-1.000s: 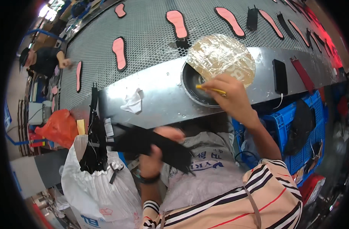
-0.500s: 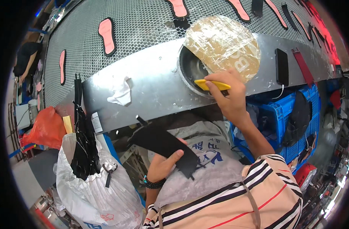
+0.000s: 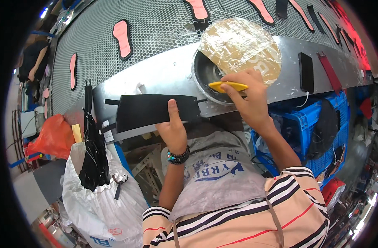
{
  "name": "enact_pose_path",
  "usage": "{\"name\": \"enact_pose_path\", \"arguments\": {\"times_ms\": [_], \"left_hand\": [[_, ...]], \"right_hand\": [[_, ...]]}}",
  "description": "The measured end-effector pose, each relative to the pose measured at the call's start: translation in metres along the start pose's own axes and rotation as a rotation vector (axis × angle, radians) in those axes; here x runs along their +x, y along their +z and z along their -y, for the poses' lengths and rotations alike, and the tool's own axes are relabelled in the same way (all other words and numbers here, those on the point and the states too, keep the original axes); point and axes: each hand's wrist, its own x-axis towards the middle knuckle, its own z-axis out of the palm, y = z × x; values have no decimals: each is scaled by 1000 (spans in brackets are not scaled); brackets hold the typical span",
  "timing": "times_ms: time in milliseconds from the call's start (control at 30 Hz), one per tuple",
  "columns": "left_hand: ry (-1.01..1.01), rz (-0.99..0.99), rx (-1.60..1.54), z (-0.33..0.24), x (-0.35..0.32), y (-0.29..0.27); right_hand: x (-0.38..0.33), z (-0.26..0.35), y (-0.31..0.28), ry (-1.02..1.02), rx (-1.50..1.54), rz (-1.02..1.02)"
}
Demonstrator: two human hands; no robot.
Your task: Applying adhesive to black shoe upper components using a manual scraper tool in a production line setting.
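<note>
My left hand (image 3: pixel 173 130) grips a black shoe-upper piece (image 3: pixel 145 110), thumb on top and fingers beneath. The wide, flat panel has narrow straps at its ends and lies over the front edge of the metal ledge. My right hand (image 3: pixel 250 95) pinches a flat yellow tool (image 3: pixel 228 86) between thumb and fingers, at the near rim of a round metal pot (image 3: pixel 203 78). Which kind of tool it is, I cannot tell. A tape-covered cardboard disc (image 3: pixel 238 49) covers much of the pot.
Pink-and-black insoles (image 3: pixel 122 38) lie on the mesh conveyor (image 3: pixel 156 29) beyond the metal ledge (image 3: pixel 164 70). A phone (image 3: pixel 306 72) with a white cable and a red strip (image 3: pixel 330 74) rest rightward. A blue crate (image 3: pixel 296 120) stands at right, a white sack (image 3: pixel 102 206) with black strips at left.
My left hand has raised the black shoe-upper piece from my lap to the ledge and turned it level, covering most of the white cloth. My right hand has barely moved with the yellow tool.
</note>
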Motion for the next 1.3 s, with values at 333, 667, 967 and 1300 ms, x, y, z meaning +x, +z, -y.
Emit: {"name": "enact_pose_path", "arguments": {"times_ms": [333,667,967,1300], "left_hand": [[-8,-13,41,6,1,16],[-18,16,69,2,3,19],[16,-4,104,-5,2,24],[88,-79,123,-15,4,19]], "right_hand": [[0,-3,-4,390,396,1],[-1,11,15,149,332,22],[8,15,-15,-286,204,448],[1,19,-20,-385,229,509]]}}
